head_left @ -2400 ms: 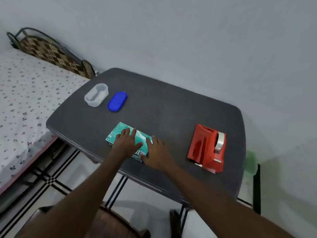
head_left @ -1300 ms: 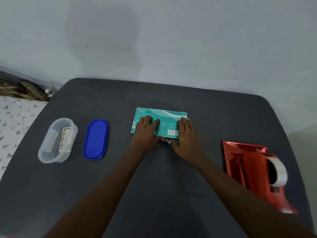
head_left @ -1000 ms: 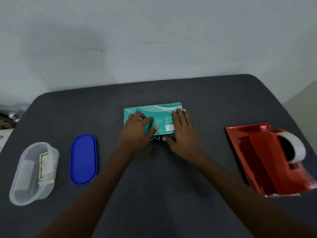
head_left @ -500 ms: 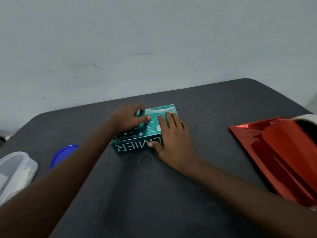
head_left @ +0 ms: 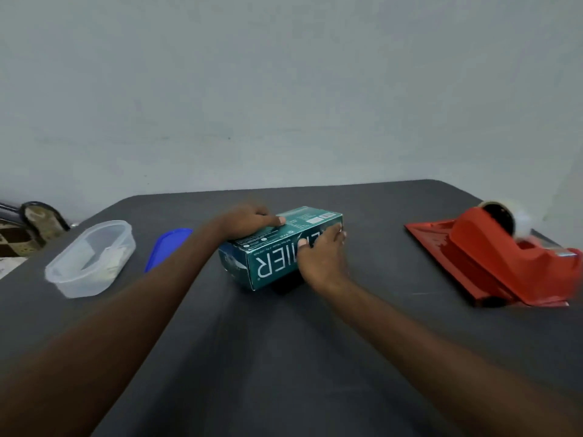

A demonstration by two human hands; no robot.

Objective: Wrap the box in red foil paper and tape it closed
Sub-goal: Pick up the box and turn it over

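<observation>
Right hand [head_left: 321, 257] and left hand [head_left: 249, 220] both grip the teal cardboard box [head_left: 277, 247], while the shiny red foil sheet [head_left: 432, 236] sits off right, nearer the right one.

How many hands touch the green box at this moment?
2. The left hand holds the top of the green box at its far left part; the right hand holds its near right side.

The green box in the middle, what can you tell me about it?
The green box is a long teal carton, apparently cardboard, with white lettering upside down on its near side. It sits closed and unwrapped on the dark table. The left hand lies over its top far edge; the right hand holds its near right end.
</observation>
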